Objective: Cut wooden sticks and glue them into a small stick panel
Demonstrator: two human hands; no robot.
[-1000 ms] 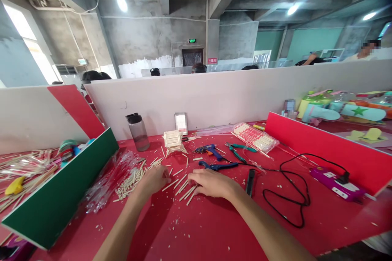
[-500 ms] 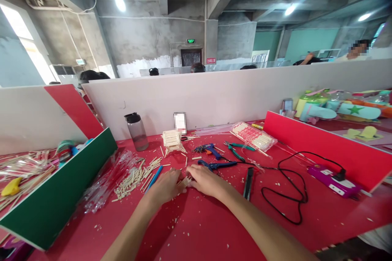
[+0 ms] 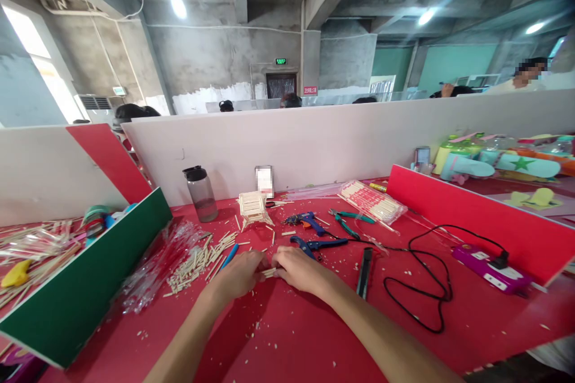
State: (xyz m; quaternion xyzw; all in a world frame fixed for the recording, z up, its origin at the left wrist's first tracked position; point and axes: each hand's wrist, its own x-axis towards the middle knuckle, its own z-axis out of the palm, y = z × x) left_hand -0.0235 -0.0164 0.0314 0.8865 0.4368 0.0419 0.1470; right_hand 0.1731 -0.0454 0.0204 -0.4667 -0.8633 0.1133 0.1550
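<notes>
Short sticks point(image 3: 270, 273) were held by both the left hand point(image 3: 244, 272) and the right hand point(image 3: 297, 268). A glue gun point(image 3: 311, 221) lay beyond

Dark-lidded bottle point(image 3: 203, 194) near white partition point(image 3: 341, 140); purple power strip point(image 3: 489, 270) beside red divider point(image 3: 498, 218)

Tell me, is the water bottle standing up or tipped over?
Standing up: the water bottle rests on its base on the red table, with its black lid on top.
</notes>
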